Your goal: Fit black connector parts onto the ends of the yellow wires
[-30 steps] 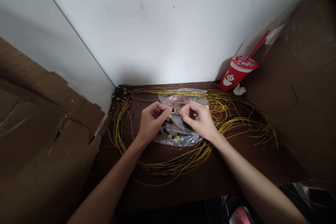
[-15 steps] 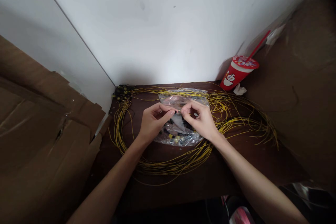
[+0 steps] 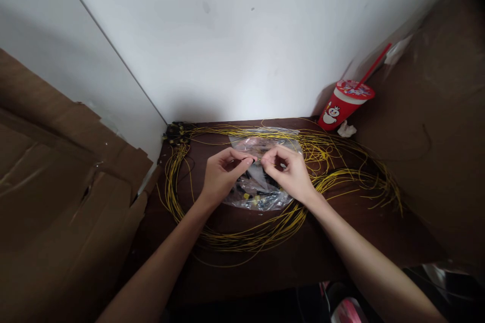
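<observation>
My left hand (image 3: 223, 174) pinches a small black connector (image 3: 253, 160) between thumb and forefinger. Just to its right, my right hand (image 3: 287, 171) is closed in a pinch on a thin yellow wire (image 3: 259, 158), whose end meets the connector; whether it is inside, I cannot tell. Below both hands lies a clear plastic bag (image 3: 265, 202) with several black and yellow connectors in it. A large loop of yellow and black wires (image 3: 250, 239) runs around the bag, passing under my forearms.
Wire ends with dark connectors (image 3: 177, 132) bunch at the back left corner. A red cup (image 3: 341, 106) with a straw stands at the back right, beside a crumpled tissue (image 3: 346, 129). Cardboard (image 3: 56, 202) borders the left; a white wall (image 3: 227, 35) rises behind the brown table (image 3: 235, 275).
Both hands stay almost in place, still pinched together over the bag. The fingertips shift only very slightly; nothing else has visibly moved.
</observation>
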{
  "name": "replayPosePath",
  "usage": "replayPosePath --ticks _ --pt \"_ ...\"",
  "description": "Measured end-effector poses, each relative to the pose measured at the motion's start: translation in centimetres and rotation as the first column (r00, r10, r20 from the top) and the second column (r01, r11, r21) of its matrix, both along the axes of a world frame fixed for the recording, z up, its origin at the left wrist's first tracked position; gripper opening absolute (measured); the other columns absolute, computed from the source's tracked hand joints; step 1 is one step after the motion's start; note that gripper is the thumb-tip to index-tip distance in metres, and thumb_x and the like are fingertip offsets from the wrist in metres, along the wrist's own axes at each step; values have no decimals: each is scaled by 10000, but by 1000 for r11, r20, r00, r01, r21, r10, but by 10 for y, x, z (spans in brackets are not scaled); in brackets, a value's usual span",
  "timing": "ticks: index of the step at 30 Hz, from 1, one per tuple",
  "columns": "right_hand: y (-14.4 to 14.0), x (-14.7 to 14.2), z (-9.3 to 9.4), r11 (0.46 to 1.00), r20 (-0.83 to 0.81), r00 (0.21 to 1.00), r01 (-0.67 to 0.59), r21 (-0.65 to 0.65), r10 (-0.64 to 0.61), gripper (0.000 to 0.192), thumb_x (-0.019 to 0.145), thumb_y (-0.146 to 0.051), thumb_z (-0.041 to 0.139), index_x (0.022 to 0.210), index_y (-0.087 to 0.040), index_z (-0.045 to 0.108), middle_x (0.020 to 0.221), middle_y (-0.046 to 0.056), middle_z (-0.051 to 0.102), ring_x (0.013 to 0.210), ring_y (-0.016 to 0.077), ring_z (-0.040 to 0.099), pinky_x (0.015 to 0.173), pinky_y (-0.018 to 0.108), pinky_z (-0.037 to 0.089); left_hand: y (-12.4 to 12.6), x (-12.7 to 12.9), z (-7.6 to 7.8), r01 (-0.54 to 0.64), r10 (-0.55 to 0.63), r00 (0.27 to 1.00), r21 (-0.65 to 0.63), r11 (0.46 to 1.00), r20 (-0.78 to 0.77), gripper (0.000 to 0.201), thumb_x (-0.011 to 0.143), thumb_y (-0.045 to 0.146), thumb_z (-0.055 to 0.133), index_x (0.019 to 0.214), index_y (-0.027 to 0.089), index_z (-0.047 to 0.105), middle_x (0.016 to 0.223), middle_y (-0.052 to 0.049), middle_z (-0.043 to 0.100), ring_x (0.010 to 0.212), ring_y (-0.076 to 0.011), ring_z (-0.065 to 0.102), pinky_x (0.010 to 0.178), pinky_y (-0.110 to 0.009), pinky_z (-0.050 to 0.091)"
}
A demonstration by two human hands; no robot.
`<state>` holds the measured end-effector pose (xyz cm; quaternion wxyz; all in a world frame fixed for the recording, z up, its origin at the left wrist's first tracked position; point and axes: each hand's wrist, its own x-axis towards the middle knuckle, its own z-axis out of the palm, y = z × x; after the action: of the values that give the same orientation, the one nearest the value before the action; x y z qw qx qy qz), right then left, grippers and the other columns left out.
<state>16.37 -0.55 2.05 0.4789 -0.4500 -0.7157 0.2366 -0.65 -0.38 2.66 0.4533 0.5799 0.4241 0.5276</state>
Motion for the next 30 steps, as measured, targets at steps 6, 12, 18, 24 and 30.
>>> replayPosePath --ticks 6,12,18,24,30 --pt "0 1 0 1000 15 1000 -5 19 5 86 785 -155 566 703 -174 581 666 -14 549 615 107 492 563 234 377 -1 1 1 20 -19 1000 33 999 -13 107 713 239 707 688 159 641 825 -59 738 786 -168 692 757 -311 559" --pt "0 1 -1 1000 9 1000 14 27 -14 90 798 -172 566 711 -178 589 669 -11 551 618 113 497 569 242 383 1 1 -2 62 -61 998 69 996 -6 84 727 212 693 687 164 638 850 -57 744 816 -173 699 775 -318 561" --pt "0 0 1 999 -8 999 32 27 -32 93 804 -179 568 716 -172 598 665 -8 551 622 116 503 593 252 394 -1 2 -2 44 -43 999 74 996 -11 70 731 207 694 701 162 649 844 -54 744 808 -170 700 768 -313 563" --pt "0 0 1 999 2 999 44 31 -44 96 803 -180 564 711 -179 593 666 -11 551 617 114 496 583 249 387 -1 2 -3 64 -63 998 80 995 -14 53 734 196 688 708 165 655 860 -58 744 817 -171 700 773 -318 566" --pt "0 1 1 998 -4 1000 31 46 -31 89 803 -182 567 725 -181 608 661 -12 548 611 113 492 584 251 388 -1 2 -2 64 -63 998 70 996 -8 52 729 198 692 703 171 657 858 -55 744 816 -171 700 774 -320 566"
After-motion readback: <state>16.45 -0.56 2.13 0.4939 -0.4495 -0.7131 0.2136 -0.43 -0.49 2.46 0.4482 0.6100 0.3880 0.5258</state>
